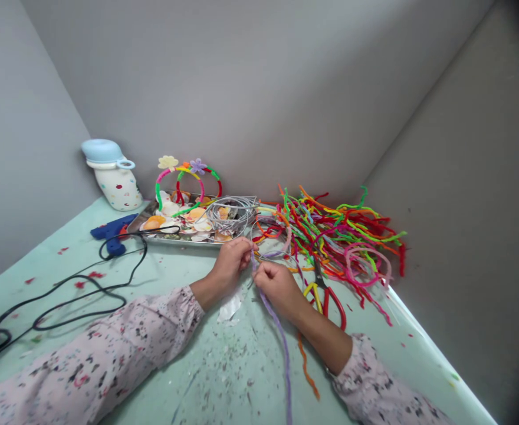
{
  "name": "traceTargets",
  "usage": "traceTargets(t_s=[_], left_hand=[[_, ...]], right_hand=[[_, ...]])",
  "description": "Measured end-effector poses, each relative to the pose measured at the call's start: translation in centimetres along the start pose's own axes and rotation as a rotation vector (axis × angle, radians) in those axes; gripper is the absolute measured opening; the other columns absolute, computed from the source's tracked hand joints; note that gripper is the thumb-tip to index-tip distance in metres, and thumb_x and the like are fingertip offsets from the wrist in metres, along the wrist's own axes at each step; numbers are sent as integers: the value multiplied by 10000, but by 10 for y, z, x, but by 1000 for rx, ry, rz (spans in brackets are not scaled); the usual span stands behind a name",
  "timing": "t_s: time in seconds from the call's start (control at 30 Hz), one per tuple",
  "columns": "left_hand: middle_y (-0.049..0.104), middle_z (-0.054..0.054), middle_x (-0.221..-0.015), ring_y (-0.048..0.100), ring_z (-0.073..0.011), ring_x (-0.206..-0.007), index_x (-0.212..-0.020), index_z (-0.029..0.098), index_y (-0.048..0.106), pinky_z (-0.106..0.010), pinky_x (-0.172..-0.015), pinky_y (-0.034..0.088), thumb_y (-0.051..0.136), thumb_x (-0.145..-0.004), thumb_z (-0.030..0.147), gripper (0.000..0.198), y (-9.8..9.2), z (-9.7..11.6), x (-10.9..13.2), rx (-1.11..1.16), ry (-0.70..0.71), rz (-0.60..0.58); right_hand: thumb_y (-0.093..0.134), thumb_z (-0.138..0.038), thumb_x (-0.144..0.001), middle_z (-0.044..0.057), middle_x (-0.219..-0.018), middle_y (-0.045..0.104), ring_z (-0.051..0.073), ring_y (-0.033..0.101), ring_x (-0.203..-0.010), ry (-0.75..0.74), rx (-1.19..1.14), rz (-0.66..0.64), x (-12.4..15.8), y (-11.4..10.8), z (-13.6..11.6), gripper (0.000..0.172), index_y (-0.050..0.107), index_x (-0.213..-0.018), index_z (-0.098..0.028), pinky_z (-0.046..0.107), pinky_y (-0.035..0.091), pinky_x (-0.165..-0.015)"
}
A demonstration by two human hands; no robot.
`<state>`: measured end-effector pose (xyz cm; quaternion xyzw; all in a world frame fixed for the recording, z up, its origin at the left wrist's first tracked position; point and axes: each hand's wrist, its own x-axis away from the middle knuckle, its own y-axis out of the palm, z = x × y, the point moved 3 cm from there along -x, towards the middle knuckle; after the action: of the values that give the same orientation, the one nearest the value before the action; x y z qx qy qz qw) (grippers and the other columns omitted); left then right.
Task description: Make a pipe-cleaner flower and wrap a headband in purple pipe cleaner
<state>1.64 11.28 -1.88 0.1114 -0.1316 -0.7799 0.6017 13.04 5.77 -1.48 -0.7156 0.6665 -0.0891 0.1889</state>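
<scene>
Your work looks partway along: the loop [275, 254] just beyond your hands seems to be purple in one stretch and pink in another, with bare grey wire between, though your fingers hide where it joins. A long tail of the purple strip [285, 342] hangs loose and unwound, so much of it seems left to use. Two coloured hoops [158, 192] with flowers stand at the tray [189, 242] and look finished.

The strip is between your hands, over the table's middle. Your left hand [233, 262] pinches its upper end; your right hand [281, 289] is closed around it just below. Its long axis runs front to back: the gripped end points away from you, the tail toward you, bending slightly right past your right wrist.
</scene>
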Motion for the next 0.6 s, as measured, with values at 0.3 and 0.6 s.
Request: traceTargets(t_s=[0.3,0.6], left_hand=[[388,56,-475,302,-55,-424,-631,140,593,-208,-418,190,549,-664,209,89,1,-4,2,-133,8,44],[403,49,-508,320,-57,-429,-749,137,621,-195,-407,187,591,-721,318,186,4,3,1,17,-50,-80]], right_hand=[[491,-188,-760,69,-681,656,162,512,-588,-342,918,103,15,6,-23,123,605,-717,-172,291,269,-573],[445,-251,-811,-44,-531,433,112,404,-532,-81,190,147,8,-6,-4,221,464,-598,-196,237,282,-531]])
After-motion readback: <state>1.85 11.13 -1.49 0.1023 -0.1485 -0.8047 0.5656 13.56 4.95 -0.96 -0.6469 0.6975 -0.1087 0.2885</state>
